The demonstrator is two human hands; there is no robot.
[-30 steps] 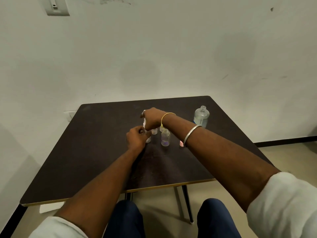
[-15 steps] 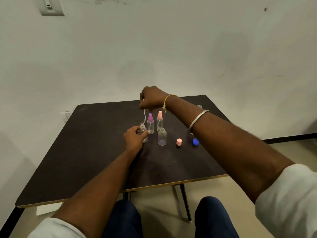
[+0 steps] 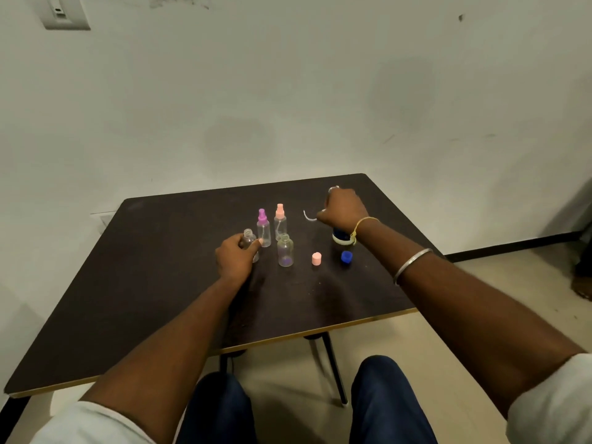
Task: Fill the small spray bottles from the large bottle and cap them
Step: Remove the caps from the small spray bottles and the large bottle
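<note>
Right now the left hand (image 3: 235,259) is wrapped round an uncapped small bottle (image 3: 249,238), fingers closed on its body, bottle upright on the dark table (image 3: 144,283). Its neck is open, no sprayer on it. Whether there is liquid inside cannot be told.

Just beside that bottle, toward the wall, stands a purple-capped spray bottle (image 3: 263,228), upright, sprayer on. Past it, further from the held bottle, a pink-capped spray bottle (image 3: 280,224), also upright with its sprayer on. A second uncapped bottle (image 3: 285,250) stands on the right of the held bottle, near it, not touching; clear with a faint purple tint at its base.

Further right of the held bottle, a loose pink cap (image 3: 316,259) sits on the table, then a loose blue cap (image 3: 346,257), the two apart.

Well right of the held bottle, the right hand (image 3: 344,209) is raised over the tabletop, fist closed on a sprayer head with its thin white dip tube (image 3: 308,216) curling out to the left. The head itself is hidden in the fist. A yellow thread and a metal bangle (image 3: 411,264) are on that arm.

Under the right wrist, something dark blue with a white band (image 3: 339,237) stands on the table, mostly hidden. The large bottle cannot be made out.
</note>
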